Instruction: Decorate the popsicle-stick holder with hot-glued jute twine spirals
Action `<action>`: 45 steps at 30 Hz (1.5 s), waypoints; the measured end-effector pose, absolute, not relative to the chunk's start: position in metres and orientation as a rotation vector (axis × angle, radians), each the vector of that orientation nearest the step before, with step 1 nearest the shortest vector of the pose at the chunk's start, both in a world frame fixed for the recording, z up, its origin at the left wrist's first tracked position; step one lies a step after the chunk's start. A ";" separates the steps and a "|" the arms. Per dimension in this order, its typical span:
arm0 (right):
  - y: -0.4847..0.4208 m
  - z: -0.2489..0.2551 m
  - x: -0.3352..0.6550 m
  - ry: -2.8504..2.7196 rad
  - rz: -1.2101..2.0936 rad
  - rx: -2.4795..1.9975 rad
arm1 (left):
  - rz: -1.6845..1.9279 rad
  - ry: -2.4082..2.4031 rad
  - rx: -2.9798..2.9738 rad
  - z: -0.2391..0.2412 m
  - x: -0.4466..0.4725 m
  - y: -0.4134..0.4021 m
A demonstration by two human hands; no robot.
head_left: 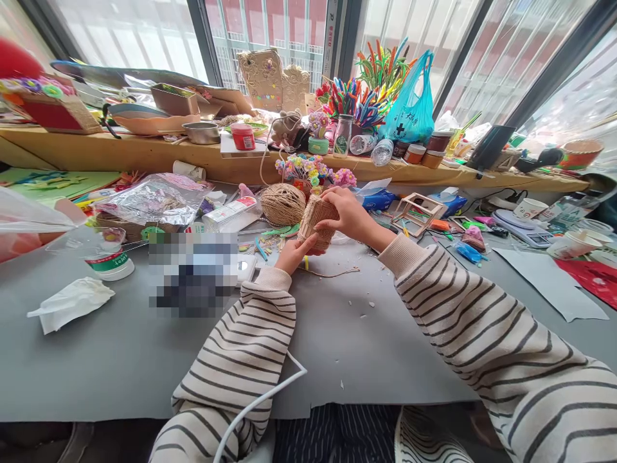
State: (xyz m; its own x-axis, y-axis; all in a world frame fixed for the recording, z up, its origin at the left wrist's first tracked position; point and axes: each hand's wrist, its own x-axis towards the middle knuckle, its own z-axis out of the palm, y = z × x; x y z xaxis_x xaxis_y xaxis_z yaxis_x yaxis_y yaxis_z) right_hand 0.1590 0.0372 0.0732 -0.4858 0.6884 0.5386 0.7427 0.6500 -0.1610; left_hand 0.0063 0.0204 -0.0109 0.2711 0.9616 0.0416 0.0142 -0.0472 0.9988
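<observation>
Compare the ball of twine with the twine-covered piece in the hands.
The twine ball is round; the wrapped piece is more cylindrical. The twine ball rests on the table, untouched; the wrapped piece is held above it, left hand beneath, right hand at its top. Both show the same tan cord.

A twine ball (pixel 282 204) lies just left of the twine-wrapped cup (pixel 315 222).

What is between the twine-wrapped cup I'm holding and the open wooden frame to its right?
In the head view, your right hand, its grip on the twine-wrapped cup, fills that stretch, with a blue tissue packet just behind it.
</observation>
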 end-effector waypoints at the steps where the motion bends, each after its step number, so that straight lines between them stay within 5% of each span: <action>1: 0.037 0.073 0.160 -2.317 -0.125 -1.115 | 1.032 1.007 1.368 -0.010 0.006 0.020; 39: 0.042 0.060 0.176 -2.300 -0.228 -1.110 | 0.965 1.354 1.860 -0.005 0.008 0.006; 45: 0.056 0.058 0.188 -2.294 0.031 -1.120 | 0.938 1.518 2.140 -0.005 0.007 0.010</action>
State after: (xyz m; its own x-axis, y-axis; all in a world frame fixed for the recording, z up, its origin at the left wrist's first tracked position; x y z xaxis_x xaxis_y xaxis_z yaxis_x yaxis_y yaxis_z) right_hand 0.1879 0.0561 0.0583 -0.4793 0.7289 0.4888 0.7156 0.6470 -0.2632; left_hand 0.0073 0.0102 -0.0054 0.2049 0.9278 0.3117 0.6938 -0.3624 0.6224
